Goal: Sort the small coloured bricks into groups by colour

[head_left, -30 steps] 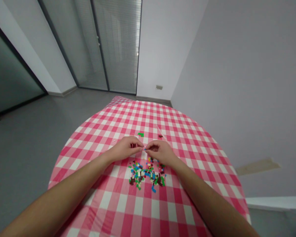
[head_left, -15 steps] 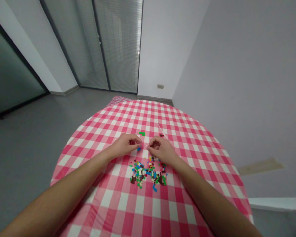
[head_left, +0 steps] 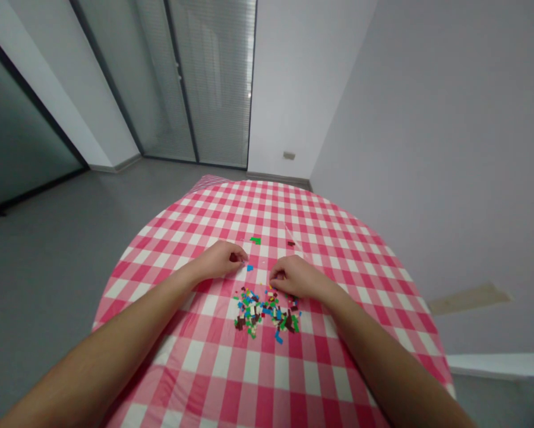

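Note:
A loose pile of small building bricks (head_left: 267, 312) in blue, green, white, brown and yellow lies on the checked tablecloth (head_left: 258, 371). My right hand (head_left: 299, 277) is at the pile's far edge, thumb and fingertips pinched together low over the bricks. Whatever is between those fingertips is hidden. Farther to the left, my left hand (head_left: 224, 260) rests with curled fingers, thumb and forefinger tips close together. Anything in that pinch is too small to make out. Just right of its fingertips is a blue brick (head_left: 249, 268), apart from the pile.
Beyond my hands lie a green brick piece (head_left: 256, 241) and a dark brown brick (head_left: 291, 244). A crease runs through the cloth near the brown one. The round table stands near a right-hand wall (head_left: 454, 148), with glass doors (head_left: 213, 83) behind.
My right hand has moved back toward me, from the middle to the pile's far edge. The left hand has shifted slightly left, leaving the blue brick in plain view.

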The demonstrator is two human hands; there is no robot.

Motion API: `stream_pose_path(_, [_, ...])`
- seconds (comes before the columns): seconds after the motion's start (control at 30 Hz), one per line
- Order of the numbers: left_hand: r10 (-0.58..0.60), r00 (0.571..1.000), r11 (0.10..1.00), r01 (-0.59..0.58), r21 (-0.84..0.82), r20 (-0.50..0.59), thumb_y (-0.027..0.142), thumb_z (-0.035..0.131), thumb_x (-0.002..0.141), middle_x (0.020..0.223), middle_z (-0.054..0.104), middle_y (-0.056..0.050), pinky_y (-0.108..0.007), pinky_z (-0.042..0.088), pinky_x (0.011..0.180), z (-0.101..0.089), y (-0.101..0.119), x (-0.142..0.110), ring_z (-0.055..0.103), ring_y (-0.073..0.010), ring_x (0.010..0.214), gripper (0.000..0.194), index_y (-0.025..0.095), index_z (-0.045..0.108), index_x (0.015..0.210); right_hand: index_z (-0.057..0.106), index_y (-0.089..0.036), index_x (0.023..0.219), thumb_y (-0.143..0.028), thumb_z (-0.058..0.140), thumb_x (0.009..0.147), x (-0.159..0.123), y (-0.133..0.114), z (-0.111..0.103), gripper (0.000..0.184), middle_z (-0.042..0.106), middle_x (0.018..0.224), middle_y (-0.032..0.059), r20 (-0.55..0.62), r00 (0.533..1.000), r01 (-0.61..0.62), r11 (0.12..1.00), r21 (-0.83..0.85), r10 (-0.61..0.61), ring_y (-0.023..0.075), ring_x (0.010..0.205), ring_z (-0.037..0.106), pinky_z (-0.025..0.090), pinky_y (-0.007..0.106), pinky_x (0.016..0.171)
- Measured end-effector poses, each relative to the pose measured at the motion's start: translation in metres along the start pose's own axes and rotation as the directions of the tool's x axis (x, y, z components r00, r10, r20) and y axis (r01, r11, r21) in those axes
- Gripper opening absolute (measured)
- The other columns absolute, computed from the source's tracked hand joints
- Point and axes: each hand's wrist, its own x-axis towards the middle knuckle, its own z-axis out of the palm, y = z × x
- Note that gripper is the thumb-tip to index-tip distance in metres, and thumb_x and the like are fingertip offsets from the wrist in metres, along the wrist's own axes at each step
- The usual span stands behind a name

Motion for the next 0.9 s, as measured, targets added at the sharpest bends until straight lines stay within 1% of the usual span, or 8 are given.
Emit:
stream_pose_path(0.17, [-0.009,0.999,1.0,0.01,-0.014,0.051,0.022,0.061,0.079,0.083,0.074,-0.005,-0.027,0.046,0.065,0.0014,0.009,-0.0034,0.063,-0.0157,0.069,0.021,0.016,0.075,0.094,0.075,-0.017,0.076,-0.018,0.066,0.077,-0.0008,-0.0053,-0.0014,0.009,0.071,0.072,0.0044,-0.036,0.997,-0.064,0.996,-0.069,0.062,0.0125,0.059,0.056,0.035,0.025,0.054])
stream_pose_path(0.23, [-0.006,0.998,0.999,0.009,-0.049,0.064,0.022,0.062,0.079,0.084,0.074,-0.006,-0.027,0.047,0.066,0.0015,0.0104,-0.0042,0.063,-0.0157,0.07,0.021,0.016,0.074,0.095,0.074,-0.016,0.073,-0.018,0.066,0.078,-0.0011,-0.0059,-0.0027,0.009,0.07,0.069,0.0043,-0.029,0.997,-0.07,0.995,-0.077,0.068,0.0121,0.057,0.055,0.033,0.025,0.053])
stream_pose_path(0.37, [0.004,0.996,0.993,0.007,-0.119,0.093,0.016,0.062,0.074,0.087,0.074,-0.006,-0.027,0.048,0.067,0.0018,0.0083,-0.0046,0.064,-0.016,0.073,0.027,0.016,0.073,0.099,0.072,-0.016,0.07,-0.015,0.064,0.079,-0.0012,-0.0049,-0.0026,0.013,0.069,0.066,0.0035,-0.002,0.999,-0.052,0.997,-0.053,0.052,0.011,0.055,0.054,0.033,0.025,0.052])
stream_pose_path(0.5, [0.002,0.998,0.992,0.006,-0.126,0.068,0.014,0.061,0.074,0.087,0.074,-0.006,-0.027,0.048,0.068,0.0032,0.0041,-0.0036,0.064,-0.0161,0.074,0.027,0.016,0.073,0.097,0.072,-0.016,0.071,-0.011,0.061,0.075,-0.0006,-0.0022,0.0007,0.013,0.068,0.065,0.0029,-0.016,0.999,-0.048,0.998,-0.035,0.048,0.0108,0.055,0.054,0.033,0.024,0.051])
stream_pose_path(0.67, [0.015,1.0,0.997,-0.014,-0.082,0.014,0.016,0.061,0.075,0.088,0.074,-0.006,-0.028,0.049,0.069,0.0042,0.0018,-0.0018,0.064,-0.0166,0.075,0.025,0.016,0.073,0.097,0.07,-0.015,0.068,-0.009,0.059,0.071,0.0016,0.0004,0.0043,0.013,0.067,0.063,0.0026,-0.065,0.996,-0.057,0.998,-0.036,0.054,0.0106,0.053,0.053,0.034,0.024,0.051])
stream_pose_path(0.8, [0.03,0.999,0.996,-0.032,-0.079,-0.02,0.015,0.06,0.075,0.092,0.074,-0.006,-0.028,0.05,0.072,0.0034,0.0035,-0.0019,0.066,-0.0169,0.079,0.025,0.017,0.073,0.096,0.069,-0.015,0.07,-0.008,0.059,0.071,0.0014,0.0,0.002,0.012,0.068,0.064,0.0026,-0.094,0.994,-0.053,0.998,0.035,0.057,0.0108,0.055,0.055,0.036,0.023,0.053])
stream_pose_path(0.9, [0.033,0.999,0.996,-0.034,-0.085,-0.019,0.014,0.06,0.077,0.093,0.075,-0.006,-0.028,0.05,0.074,0.0027,0.0068,-0.0026,0.067,-0.0168,0.08,0.024,0.017,0.073,0.096,0.068,-0.014,0.071,-0.006,0.061,0.069,-0.001,-0.0005,-0.001,0.011,0.066,0.063,0.0014,-0.065,0.997,-0.036,0.995,0.092,0.042,0.0106,0.055,0.056,0.038,0.022,0.053])
